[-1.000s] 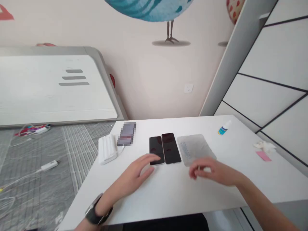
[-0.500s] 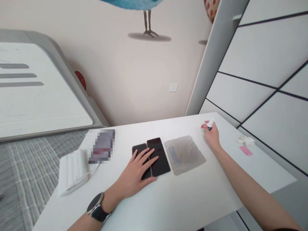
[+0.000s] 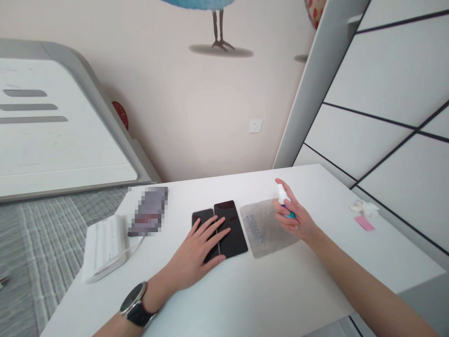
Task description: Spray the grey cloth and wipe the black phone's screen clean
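My left hand (image 3: 198, 248) lies flat with fingers spread across two dark phones placed side by side. It covers much of the left phone (image 3: 202, 215) and reaches onto the right phone (image 3: 234, 232), whose screen is black. A watch is on that wrist. My right hand (image 3: 293, 216) is wrapped round a small spray bottle (image 3: 282, 194) with a white pump top and a blue label, held upright with a finger raised near the nozzle. Beneath and behind the bottle, a grey cloth (image 3: 266, 236) with blue print is spread flat on the table, right of the phones.
The white table (image 3: 280, 290) stands by the wall. At its left are a white power strip (image 3: 105, 248) with a cable and a dark blurred-out item (image 3: 149, 210). A pink slip (image 3: 365, 223) and crumpled white tissue (image 3: 370, 208) lie at the right.
My right hand has carried the spray bottle left from the table's far right part to over the grey cloth. My left hand has stayed on the phones.
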{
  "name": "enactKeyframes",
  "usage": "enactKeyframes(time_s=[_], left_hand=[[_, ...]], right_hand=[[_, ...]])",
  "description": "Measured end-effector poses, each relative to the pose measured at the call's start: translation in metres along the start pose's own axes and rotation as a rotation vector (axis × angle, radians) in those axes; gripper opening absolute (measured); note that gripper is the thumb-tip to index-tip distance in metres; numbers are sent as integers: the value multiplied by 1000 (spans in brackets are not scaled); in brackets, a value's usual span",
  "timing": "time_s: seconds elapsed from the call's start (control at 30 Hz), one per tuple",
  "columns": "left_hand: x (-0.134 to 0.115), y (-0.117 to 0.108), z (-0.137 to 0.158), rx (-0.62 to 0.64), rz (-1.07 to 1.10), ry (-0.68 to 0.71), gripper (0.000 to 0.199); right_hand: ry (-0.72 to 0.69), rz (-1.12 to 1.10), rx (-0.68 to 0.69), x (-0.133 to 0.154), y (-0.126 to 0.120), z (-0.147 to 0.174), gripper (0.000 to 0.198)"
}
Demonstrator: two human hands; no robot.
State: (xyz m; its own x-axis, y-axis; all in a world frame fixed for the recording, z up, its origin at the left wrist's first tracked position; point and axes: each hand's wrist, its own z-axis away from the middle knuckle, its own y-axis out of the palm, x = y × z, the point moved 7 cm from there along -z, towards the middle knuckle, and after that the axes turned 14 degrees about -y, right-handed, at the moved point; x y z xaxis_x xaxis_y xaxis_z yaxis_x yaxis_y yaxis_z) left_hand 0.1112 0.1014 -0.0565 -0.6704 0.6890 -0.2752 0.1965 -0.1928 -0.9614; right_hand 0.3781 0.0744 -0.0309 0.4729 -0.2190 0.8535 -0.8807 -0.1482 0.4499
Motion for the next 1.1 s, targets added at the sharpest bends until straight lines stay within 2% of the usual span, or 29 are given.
enactKeyframes(time_s=[0.1, 0.17, 0.37, 0.43, 0.53, 0.67, 0.83, 0.93, 1.0, 1.1], left_hand=[[0, 1, -1, 3, -2, -2, 59], [0, 1, -1, 2, 1, -3, 59], [-2, -1, -2, -7, 16, -6, 59], [-2, -1, -2, -6, 15, -4, 59], [-1, 0, -2, -8, 12, -4, 58], [-1, 0, -2, -19, 15, 1, 59], [-2, 0, -1, -17, 10, -2, 59], [-1, 0, -1, -21, 14, -6, 59], [-1, 0, -2, -23, 21, -6, 59], [-1, 0, -2, -13, 25, -6, 59]], right_hand=[[21, 12, 39, -2, 2, 5, 64], [26, 113, 73, 0, 2, 8, 67], [76, 980, 266, 18, -11, 18, 57], [116, 1151, 356, 18, -16, 23, 51], [183, 1258, 418, 14, -25, 31, 44], [221, 1272, 404, 17, -33, 38, 45], [167, 1242, 409, 20, -29, 42, 42], [134, 1290, 381, 20, -37, 43, 39], [37, 1351, 285, 29, -53, 38, 45], [-187, 1387, 23, 59, -92, 26, 64]])
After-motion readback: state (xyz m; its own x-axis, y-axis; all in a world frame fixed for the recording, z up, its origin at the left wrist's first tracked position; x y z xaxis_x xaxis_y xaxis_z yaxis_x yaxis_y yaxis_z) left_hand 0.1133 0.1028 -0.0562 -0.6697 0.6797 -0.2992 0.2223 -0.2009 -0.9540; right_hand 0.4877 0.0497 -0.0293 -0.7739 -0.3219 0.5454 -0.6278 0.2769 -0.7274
